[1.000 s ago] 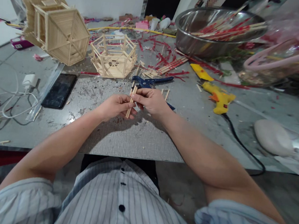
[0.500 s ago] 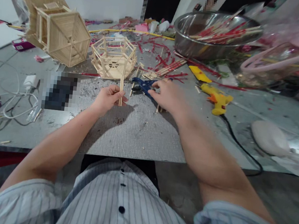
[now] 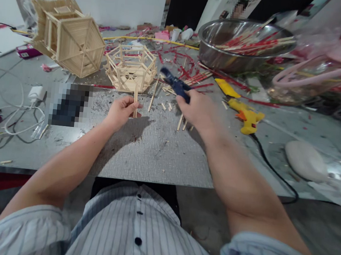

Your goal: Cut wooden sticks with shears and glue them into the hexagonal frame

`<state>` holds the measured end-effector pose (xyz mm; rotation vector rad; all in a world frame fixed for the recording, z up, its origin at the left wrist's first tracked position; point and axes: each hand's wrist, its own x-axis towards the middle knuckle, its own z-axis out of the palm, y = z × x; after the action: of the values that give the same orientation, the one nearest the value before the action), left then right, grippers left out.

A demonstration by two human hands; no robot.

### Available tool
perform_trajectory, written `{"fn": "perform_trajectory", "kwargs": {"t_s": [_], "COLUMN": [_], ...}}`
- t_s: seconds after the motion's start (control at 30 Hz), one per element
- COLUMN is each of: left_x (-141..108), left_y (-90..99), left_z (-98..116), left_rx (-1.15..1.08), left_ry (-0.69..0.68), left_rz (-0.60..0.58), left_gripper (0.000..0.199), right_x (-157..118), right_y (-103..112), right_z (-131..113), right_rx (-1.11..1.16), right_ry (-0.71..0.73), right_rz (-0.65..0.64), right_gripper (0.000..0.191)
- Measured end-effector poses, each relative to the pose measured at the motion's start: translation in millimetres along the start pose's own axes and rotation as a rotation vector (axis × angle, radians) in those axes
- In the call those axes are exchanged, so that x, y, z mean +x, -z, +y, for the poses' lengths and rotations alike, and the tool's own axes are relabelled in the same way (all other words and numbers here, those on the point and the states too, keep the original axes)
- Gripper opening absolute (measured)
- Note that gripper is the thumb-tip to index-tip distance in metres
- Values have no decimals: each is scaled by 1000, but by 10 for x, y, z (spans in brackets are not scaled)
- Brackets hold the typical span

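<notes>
Head view, left hand: my left hand (image 3: 122, 110) is pinched closed, thumb against fingers, on a few thin wooden sticks (image 3: 136, 93) standing nearly upright just in front of the hexagonal stick frame (image 3: 130, 85).
Sticks' feel: I judge them light, dry and stiff, not slippery, but quick to snap if bent; a low pinch like mine suits them, leaving the upper ends bare.
Right hand: my right hand (image 3: 199, 109) is wrapped round the blue hand tool (image 3: 178, 87), its head pointing away from me and towards the frame.
Blue tool: firm and likely heavier than the sticks, best held by its handles; it is blurred, so I can't tell how far its jaws are parted.
Loose wood: short offcuts (image 3: 170, 106) lie between my hands, with longer loose sticks (image 3: 180, 123) below my right hand.
Frame: open-sided and probably fragile, near enough for either hand to knock.
Right side: the yellow glue gun (image 3: 250, 119) trails a black cord (image 3: 263, 152); the steel basin (image 3: 218, 60) sits beyond.
Left side: a larger stick-built piece (image 3: 80, 47) stands beside the frame.
</notes>
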<state>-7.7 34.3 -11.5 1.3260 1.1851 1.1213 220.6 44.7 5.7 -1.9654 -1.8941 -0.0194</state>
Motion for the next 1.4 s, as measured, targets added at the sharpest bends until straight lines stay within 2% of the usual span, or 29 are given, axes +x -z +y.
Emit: {"fn": "perform_trajectory", "kwargs": {"t_s": [0.1,0.17,0.23,0.47,0.63,0.73,0.83,0.9,0.97,1.03,1.1,1.2,1.27,1.33,1.4], "left_x": [26,35,35,-1,18,2,-50,-89,-119,-134,-130,-86,-38,10,43], "left_y": [11,15,18,24,27,11,-32,-68,-100,-119,-119,-66,-3,62,111], "left_z": [-44,-64,-73,-45,-51,-49,-46,-52,-64,-77,-83,-81,-75,-70,-68], "left_rx": [-23,-47,-67,-94,-113,-102,-105,-108,-106,-93,-54,83,207,295,367], "left_ry": [-38,-64,-86,-107,-48,-10,-6,-1,5,10,6,-74,-158,-197,-222], "left_rz": [-1,-16,-45,-135,-146,-137,-177,-223,-258,-297,-342,-325,-242,-183,-167], "left_gripper": [14,18,22,33,22,16,17,19,21,21,21,20,19,18,18], "right_x": [-17,-20,-17,-60,-119,-118,-112,-128,-163,-204,-227,-201,-154,-111,-84], "right_y": [98,132,130,42,16,-49,-103,-95,-53,-1,36,43,33,23,8], "right_z": [20,35,44,-21,-91,-130,-173,-203,-234,-262,-272,-224,-154,-81,-26], "right_rx": [198,348,529,1063,1267,1343,1453,1532,1585,1561,1477,1212,878,516,276], "right_ry": [12,21,1,-34,-48,-23,-29,-42,-17,37,84,131,162,224,314], "right_rz": [186,224,170,-173,-236,-223,-216,-278,-399,-516,-526,-356,-167,0,44], "right_gripper": [34,33,32,34,32,28,26,32,37,40,39,32,33,42,50]}}
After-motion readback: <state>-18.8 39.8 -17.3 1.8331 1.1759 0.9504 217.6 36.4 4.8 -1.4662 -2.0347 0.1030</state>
